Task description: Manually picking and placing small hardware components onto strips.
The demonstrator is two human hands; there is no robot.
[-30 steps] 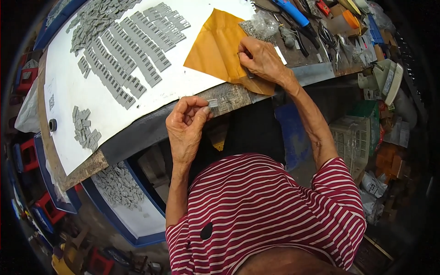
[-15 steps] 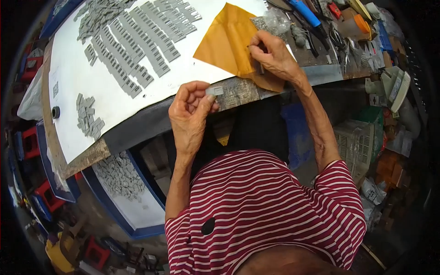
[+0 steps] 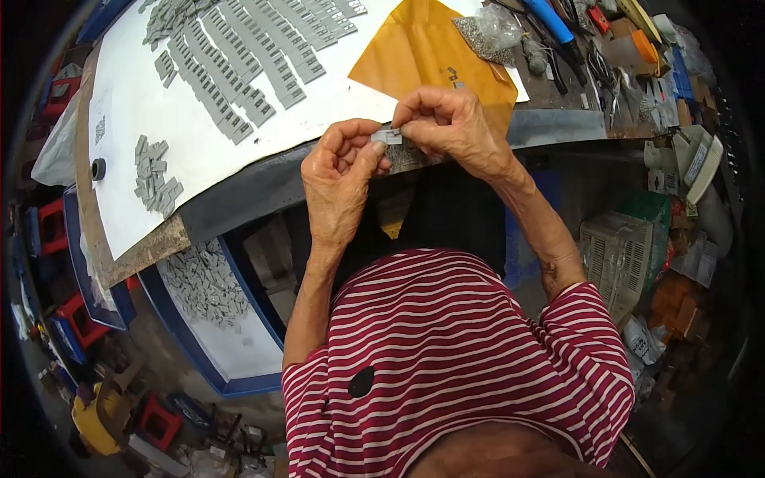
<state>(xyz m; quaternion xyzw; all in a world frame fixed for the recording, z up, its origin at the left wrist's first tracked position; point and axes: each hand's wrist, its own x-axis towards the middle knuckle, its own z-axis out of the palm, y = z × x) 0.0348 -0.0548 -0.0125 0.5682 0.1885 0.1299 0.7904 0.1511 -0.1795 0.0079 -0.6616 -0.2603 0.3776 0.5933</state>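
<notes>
Between the thumb and fingers of my left hand [image 3: 343,171] is a small flat light-grey plastic piece [image 3: 388,137], held just off the near edge of the table. My right hand [image 3: 454,131] is pinched at the piece's right end, fingertips meeting it. Something small and dark shows at those fingertips, too small to name. Beyond my right hand lies an orange-yellow sheet [image 3: 398,60], with a few tiny dark parts [image 3: 456,82] on it. Long rows of similar grey pieces [image 3: 239,56] cover the white board [image 3: 215,151], with a heap of them at the far end.
A loose grey pile [image 3: 155,175] and a black ring [image 3: 98,169] sit at the board's left. Small metal parts in a clear bag [image 3: 486,36] rest on the sheet. Tools clutter the far right. Below the table stands a blue-rimmed tray [image 3: 239,386] of grey pieces.
My right hand has come from the orange sheet leftward and nearer, and now meets the grey piece in my left hand. The left hand has barely moved.
</notes>
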